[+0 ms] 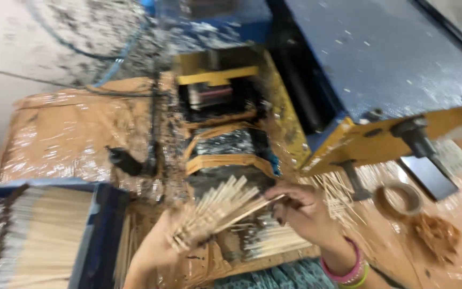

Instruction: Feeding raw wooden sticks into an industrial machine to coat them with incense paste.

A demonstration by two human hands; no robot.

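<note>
The left hand [153, 249], low in the view at about 6 o'clock, is closed around the lower end of a fanned bundle of thin pale sticks [215, 208], which slants up toward 1 o'clock. The right hand [303, 208], at about 4 o'clock from the bundle, has its fingers curled and pinched on the upper tips of a few of those sticks; pink and yellow-green bangles [348, 270] ring its wrist. Motion blur softens both hands, so the exact finger placement is hard to read. Just under the hands, more loose sticks [274, 241] lie spread on a brown, plastic-wrapped work surface [70, 139]. At 9 o'clock from the left hand stands a blue bin [100, 225] packed with a large stack of sticks. Directly above the hands, at 12 o'clock, sits the yellow-framed feed opening [223, 118] of a blue machine [386, 59], whose body stretches toward 2 o'clock. At 3 o'clock a roll of brown tape [399, 199] rests on the surface beside a heap of brown powder [434, 238]. Judging by the layout, the work seems only partly done: one bundle is in hand, while the full bin and the scattered sticks have yet to be handled.
</note>
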